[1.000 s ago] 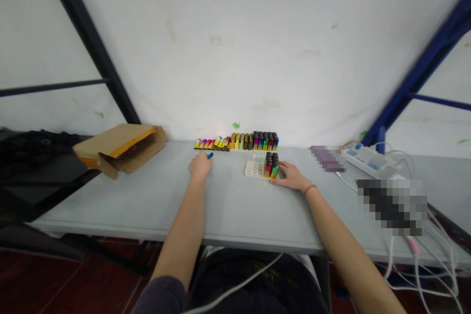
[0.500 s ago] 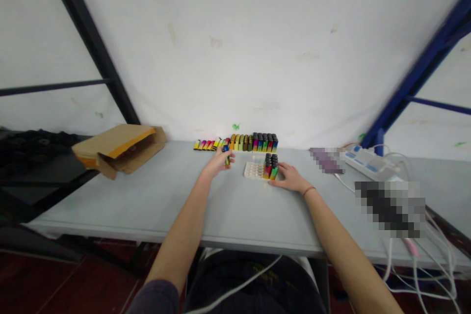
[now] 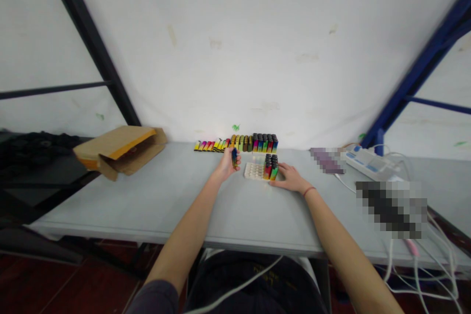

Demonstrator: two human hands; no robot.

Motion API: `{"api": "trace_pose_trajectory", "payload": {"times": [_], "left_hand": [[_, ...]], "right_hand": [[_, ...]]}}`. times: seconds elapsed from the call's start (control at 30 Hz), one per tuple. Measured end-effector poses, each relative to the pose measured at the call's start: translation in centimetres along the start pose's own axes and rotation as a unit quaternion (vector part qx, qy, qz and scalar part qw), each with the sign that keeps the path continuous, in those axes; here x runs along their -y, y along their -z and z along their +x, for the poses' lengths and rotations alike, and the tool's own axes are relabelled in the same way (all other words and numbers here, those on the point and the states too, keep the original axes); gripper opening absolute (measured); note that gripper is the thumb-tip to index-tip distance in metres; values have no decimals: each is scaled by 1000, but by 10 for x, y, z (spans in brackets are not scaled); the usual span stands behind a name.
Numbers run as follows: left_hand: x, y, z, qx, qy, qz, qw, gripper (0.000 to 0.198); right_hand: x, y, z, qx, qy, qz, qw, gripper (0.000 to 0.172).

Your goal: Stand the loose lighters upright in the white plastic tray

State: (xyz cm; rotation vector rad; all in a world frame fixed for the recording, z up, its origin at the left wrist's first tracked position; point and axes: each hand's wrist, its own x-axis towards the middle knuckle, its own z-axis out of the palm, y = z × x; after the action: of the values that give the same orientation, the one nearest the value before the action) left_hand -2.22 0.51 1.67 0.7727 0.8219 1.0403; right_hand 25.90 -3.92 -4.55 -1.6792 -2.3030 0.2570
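Note:
My left hand (image 3: 228,163) is closed around a lighter (image 3: 234,158), dark blue with a yellowish end, held just left of a white tray (image 3: 253,171). Whether more than one lighter is in that hand I cannot tell. The tray has rows of round holes. Its right part carries several upright lighters (image 3: 271,169) with black tops, red and green in front; its left holes are bare. My right hand (image 3: 290,177) grips the tray's right end, thumb along the front corner and fingers beside the lighters.
Behind the tray, near the wall, stand black-topped lighters (image 3: 265,142) and yellow-topped ones (image 3: 241,142). More colourful lighters (image 3: 208,145) lie in a row to their left. An open cardboard box (image 3: 121,147) sits at the left; a power strip (image 3: 371,164) and white cables (image 3: 417,274) are at the right.
My left hand has moved right with the lighter, from near the lying row toward the tray. My right hand and the tray have stayed in place.

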Motion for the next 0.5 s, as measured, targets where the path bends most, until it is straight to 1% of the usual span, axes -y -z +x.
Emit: {"api": "trace_pose_trajectory", "payload": {"times": [0.27, 0.5], "left_hand": [[3, -2, 4, -18, -13, -3, 1000, 26], [2, -4, 5, -60, -66, 4, 996, 23]], "right_hand": [[-1, -2, 0, -12, 5, 3, 1000, 84], [-2, -2, 0, -16, 8, 9, 1000, 82]]}}
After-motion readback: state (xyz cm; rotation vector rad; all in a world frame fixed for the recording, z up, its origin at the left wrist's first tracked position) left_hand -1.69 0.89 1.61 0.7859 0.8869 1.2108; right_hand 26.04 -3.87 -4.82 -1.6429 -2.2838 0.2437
